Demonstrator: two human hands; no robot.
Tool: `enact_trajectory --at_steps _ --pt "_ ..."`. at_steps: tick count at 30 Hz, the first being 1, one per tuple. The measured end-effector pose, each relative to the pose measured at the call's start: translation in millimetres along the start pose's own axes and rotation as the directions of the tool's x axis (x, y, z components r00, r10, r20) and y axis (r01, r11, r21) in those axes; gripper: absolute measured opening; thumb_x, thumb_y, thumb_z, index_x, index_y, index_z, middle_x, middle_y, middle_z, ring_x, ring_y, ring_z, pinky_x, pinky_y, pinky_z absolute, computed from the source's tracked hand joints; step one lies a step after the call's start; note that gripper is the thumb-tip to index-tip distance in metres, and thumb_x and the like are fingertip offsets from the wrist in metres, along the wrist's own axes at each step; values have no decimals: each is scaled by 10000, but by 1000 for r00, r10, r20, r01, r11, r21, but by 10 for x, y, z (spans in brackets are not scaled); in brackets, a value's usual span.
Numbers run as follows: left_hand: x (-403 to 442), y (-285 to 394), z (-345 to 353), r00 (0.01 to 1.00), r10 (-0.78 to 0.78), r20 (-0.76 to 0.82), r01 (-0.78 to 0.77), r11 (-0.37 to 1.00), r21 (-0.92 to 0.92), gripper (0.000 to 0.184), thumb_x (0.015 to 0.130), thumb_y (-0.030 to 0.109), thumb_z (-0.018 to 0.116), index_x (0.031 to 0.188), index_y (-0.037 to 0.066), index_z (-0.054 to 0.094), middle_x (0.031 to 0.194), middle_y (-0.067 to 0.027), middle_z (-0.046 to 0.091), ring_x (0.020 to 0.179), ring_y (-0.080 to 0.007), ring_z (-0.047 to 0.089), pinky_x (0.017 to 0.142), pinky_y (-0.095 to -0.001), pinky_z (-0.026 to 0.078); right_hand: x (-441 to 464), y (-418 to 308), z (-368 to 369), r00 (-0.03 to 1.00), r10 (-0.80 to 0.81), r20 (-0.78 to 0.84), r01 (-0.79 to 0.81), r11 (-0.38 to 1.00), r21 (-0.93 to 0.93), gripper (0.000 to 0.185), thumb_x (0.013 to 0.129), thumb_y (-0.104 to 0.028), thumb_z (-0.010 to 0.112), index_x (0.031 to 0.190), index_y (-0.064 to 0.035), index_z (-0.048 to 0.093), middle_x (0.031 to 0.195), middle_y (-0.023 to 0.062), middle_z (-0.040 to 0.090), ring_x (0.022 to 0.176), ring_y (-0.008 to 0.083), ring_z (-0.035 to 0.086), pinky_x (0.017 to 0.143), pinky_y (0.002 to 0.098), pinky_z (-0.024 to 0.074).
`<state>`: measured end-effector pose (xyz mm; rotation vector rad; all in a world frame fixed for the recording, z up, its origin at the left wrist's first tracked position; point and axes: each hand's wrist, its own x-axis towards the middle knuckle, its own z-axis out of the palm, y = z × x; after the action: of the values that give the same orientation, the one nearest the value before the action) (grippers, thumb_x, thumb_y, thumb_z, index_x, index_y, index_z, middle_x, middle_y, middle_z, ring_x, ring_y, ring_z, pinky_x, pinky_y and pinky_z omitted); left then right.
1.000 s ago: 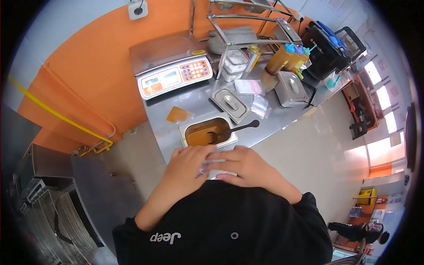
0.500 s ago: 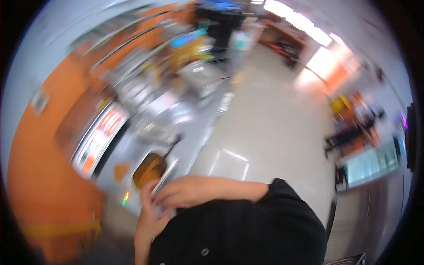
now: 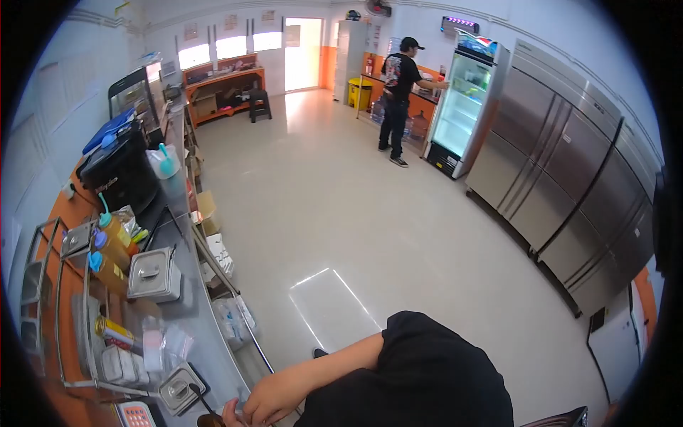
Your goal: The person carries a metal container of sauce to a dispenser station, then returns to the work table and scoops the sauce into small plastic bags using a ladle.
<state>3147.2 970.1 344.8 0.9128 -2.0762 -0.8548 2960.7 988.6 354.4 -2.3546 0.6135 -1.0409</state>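
My right hand (image 3: 272, 396) is at the bottom edge, its fingers curled downward and close together; what they hold, if anything, is hidden. Beside it, only some fingers of my left hand (image 3: 231, 412) show, and the rest is cut off by the frame. A clear, shiny bit of material shows by the fingers, too small to name. Just left of the hands, a dark-handled utensil (image 3: 202, 400) leans out of a brown-filled container that is mostly out of view. A lidded steel pan (image 3: 182, 388) sits behind it on the steel counter (image 3: 206, 334).
Squeeze bottles (image 3: 112, 245), a larger lidded steel pan (image 3: 154, 275) and a black bin-like container (image 3: 121, 171) line the counter. A device with a keypad (image 3: 135, 414) is lower left. Across the floor, a person (image 3: 402, 99) stands at a glass-door fridge (image 3: 459, 107), near steel refrigerators (image 3: 548, 156).
My view has swung up and right from the counter to the room, so the brown-filled container and my hands sit lower in frame. My hands remain together beside the container.
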Motion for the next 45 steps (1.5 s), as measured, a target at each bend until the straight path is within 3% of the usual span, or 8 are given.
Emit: enact_trajectory --at_steps 9,14,19,22,25,29,34,45 --pt "244 181 -240 955 -37 295 -46 962 268 348 645 135 708 942 5 581 850 -156 584 747 -312 559 705 -362 452 -29 -62 -46 932 304 197 -288 952 -104 226 804 -223 567 994 -101 555 1015 69 572 850 296 570 651 411 452" --pt "1 3 -404 983 7 182 -70 938 339 388 607 95 672 960 10 536 972 -138 527 940 -306 521 837 -400 399 174 -124 -133 992 55 111 -54 998 -16 300 799 -202 598 1068 -76 552 1067 85 568 973 251 557 752 378 435" --pt "-292 189 -988 975 -37 -219 109 940 325 387 645 115 701 998 33 564 942 -127 521 894 -303 516 812 -366 407 73 472 128 733 291 -615 -254 956 151 277 818 -143 536 1078 -59 487 1089 59 499 796 150 473 715 274 396" --pt "-694 124 -1232 867 -259 -426 343 930 132 416 686 129 699 1060 32 545 950 -96 514 896 -240 520 820 -328 406 113 762 245 542 733 -411 -424 661 620 597 807 -252 507 1342 -86 301 1236 60 358 747 100 416 680 219 343" --pt "-1063 78 -1185 634 -426 -646 336 904 -266 431 725 130 685 1106 25 515 950 -62 506 895 -160 506 818 -278 396 184 810 294 616 785 -61 -529 470 707 667 828 -317 515 1391 -102 231 1323 68 285 760 98 425 681 223 342" --pt "-1518 -129 -1160 517 -480 -709 425 863 -275 337 737 22 627 1051 27 506 935 -38 499 890 -117 491 825 -250 385 350 994 523 644 764 26 -641 520 565 653 843 -335 514 1386 -82 256 1301 44 350 778 85 424 677 221 338" --pt "-1720 -341 -990 506 -570 -647 413 819 -399 272 742 -22 597 983 47 489 900 -16 485 869 -108 474 812 -245 375 699 952 609 762 646 -54 -491 630 601 135 913 -115 446 1005 -32 498 899 51 603 686 97 491 624 217 400" --pt "-1585 -387 -980 539 -598 -593 401 802 -443 282 731 -2 615 979 54 492 865 -16 482 838 -107 470 786 -244 386 612 728 795 709 672 212 -530 310 790 244 927 -134 410 1108 16 474 967 180 612 782 214 618 739 298 494"
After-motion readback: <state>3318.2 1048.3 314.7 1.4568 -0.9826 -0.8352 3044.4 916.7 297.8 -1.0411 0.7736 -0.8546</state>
